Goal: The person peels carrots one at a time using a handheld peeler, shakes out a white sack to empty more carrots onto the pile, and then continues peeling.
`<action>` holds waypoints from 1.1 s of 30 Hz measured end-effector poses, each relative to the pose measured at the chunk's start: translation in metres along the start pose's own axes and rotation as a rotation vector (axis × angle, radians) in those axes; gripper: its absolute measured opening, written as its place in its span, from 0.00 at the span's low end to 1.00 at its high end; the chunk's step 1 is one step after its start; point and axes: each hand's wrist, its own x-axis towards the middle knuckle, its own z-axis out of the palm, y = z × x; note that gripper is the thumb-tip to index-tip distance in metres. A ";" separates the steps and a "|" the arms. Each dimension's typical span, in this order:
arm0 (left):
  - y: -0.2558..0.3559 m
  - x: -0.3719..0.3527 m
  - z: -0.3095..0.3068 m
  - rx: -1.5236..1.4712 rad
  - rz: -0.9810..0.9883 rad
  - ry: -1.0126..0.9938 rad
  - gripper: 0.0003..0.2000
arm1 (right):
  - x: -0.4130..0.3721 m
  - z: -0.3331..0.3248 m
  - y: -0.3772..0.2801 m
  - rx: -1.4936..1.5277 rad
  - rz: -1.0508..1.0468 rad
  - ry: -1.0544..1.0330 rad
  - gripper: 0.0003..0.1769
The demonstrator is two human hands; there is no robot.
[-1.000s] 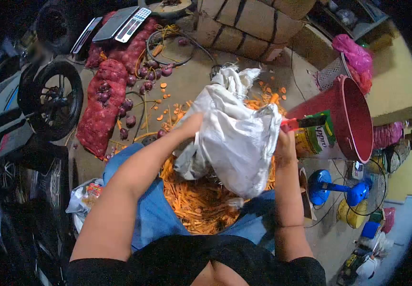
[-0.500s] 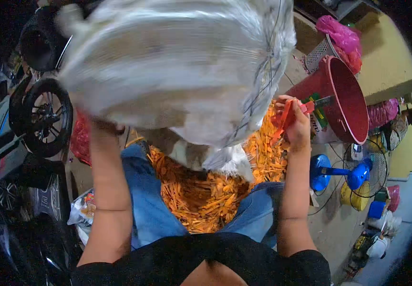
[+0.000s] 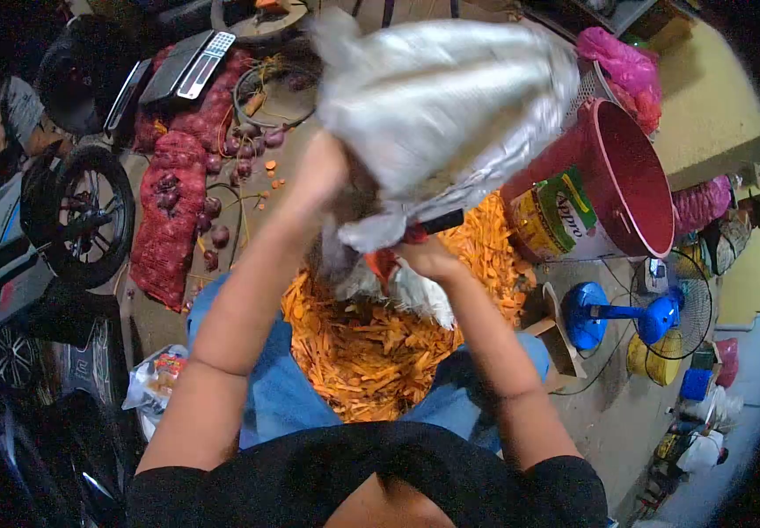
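Observation:
A crumpled silvery-white woven sack, smeared by motion, is raised in front of me. My left hand is closed on its near left side, though its fingers are blurred. Just below the sack, my right hand is shut on a red-handled tool with a dark, flat, blade-like end. A loose orange-red piece hangs beside that hand. Between my knees lies a large heap of orange cut strips and slices, which look like carrot. Pale sack material rests on the heap.
At left are red net bags of onions, loose onions, a digital scale and a motorcycle wheel. To the right stand a tilted maroon bucket, an open cardboard box and a blue fan.
The sack has shifted right and folded smaller, uncovering the onions and scale. My left hand has moved up and right; my right hand has come left, with the red-handled tool, to the sack's lower edge.

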 end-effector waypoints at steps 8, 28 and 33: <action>-0.012 -0.002 -0.004 -0.037 -0.097 -0.705 0.20 | 0.049 0.055 0.070 0.166 -0.193 0.310 0.22; -0.200 0.018 -0.002 0.823 0.306 -0.275 0.18 | -0.022 -0.059 -0.032 1.143 -0.548 0.478 0.11; -0.199 0.041 -0.006 0.487 0.166 -0.059 0.14 | -0.029 -0.093 -0.021 0.915 -0.641 0.494 0.25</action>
